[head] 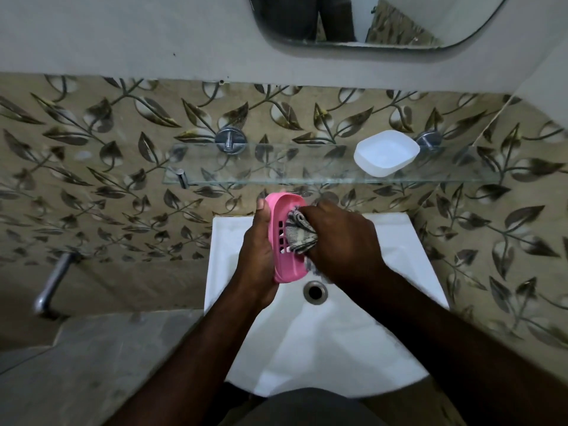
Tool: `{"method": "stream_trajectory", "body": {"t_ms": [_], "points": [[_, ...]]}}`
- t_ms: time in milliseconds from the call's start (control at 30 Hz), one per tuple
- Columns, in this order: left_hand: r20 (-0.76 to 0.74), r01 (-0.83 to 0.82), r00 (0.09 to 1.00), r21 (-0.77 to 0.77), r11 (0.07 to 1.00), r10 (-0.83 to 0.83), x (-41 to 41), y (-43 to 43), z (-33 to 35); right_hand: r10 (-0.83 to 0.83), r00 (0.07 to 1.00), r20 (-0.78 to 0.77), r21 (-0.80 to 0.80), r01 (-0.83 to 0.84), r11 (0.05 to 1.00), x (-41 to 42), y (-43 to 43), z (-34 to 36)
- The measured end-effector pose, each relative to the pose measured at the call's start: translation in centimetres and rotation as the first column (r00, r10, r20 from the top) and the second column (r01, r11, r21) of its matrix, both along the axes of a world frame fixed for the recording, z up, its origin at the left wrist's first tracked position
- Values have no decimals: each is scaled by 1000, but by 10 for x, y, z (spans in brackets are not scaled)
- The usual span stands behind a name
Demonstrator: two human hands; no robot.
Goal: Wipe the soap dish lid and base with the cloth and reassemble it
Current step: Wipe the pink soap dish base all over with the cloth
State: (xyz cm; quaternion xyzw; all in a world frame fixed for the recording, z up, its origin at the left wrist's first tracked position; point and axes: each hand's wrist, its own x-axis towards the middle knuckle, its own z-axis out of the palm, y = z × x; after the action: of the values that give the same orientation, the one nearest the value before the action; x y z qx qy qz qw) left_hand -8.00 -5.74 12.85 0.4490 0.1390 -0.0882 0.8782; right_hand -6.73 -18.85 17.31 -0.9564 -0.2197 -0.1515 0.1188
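Note:
Over the white sink, my left hand (256, 256) grips a pink slotted soap dish part (282, 238) from its left side, tilted up on edge with its hollow facing right. My right hand (341, 241) holds a grey striped cloth (299, 233) bunched and pressed into that hollow. The white soap dish part (385, 152) lies apart on the glass shelf at the right, open side up, with neither hand near it.
The glass shelf (261, 167) runs across the leaf-patterned tiled wall on two metal brackets. Below is the white sink (399, 272) with its drain (314, 292). A metal tap (52, 281) sticks out at the left. A mirror (368, 20) hangs above.

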Motion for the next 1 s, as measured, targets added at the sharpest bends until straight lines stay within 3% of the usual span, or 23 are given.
{"method": "stream_trajectory", "body": {"t_ms": [67,133,233,300,367,500,567,667,700,733,767,833,867,1000], "points": [[-27,-19,999,7,1000,19,1,4,0,18,1000,-14,-23,-18,1000,-6,4,-9],[-17,-69,997,37,997,69,2,11,-3,81,982,-173,99,-65,993,-17,8,-21],[16,-101,995,87,991,100,-4,13,-3,213,828,-519,385,4,923,-24,9,-29],[1,-115,993,94,989,115,-9,8,-6,315,705,-635,522,90,848,-25,9,-23],[-23,-133,991,45,990,134,-10,5,-2,399,649,-648,618,142,773,-26,11,-12],[-38,-50,998,-143,989,46,-3,4,6,460,638,-618,745,287,602,-24,19,-1],[12,41,999,-234,971,-39,-2,4,8,464,654,-598,791,387,474,-22,27,3],[50,77,996,-219,973,-68,-8,-4,9,454,715,-532,845,476,243,-12,32,9],[33,71,997,-211,975,-65,-10,-7,9,409,759,-506,862,449,233,-7,32,12],[20,67,998,-188,980,-65,-10,-10,9,317,818,-479,869,392,302,-2,30,11],[31,60,998,-160,985,-56,-9,-11,8,190,880,-436,839,320,440,2,27,9],[66,43,997,-145,988,-34,-8,-11,8,-57,954,-293,627,237,742,6,23,1],[55,37,998,-153,988,-29,-8,-10,7,-141,961,-239,508,247,825,6,22,-2],[-6,19,1000,-91,996,-20,-11,-5,-3,-211,949,-235,300,278,913,3,22,-4]]}}
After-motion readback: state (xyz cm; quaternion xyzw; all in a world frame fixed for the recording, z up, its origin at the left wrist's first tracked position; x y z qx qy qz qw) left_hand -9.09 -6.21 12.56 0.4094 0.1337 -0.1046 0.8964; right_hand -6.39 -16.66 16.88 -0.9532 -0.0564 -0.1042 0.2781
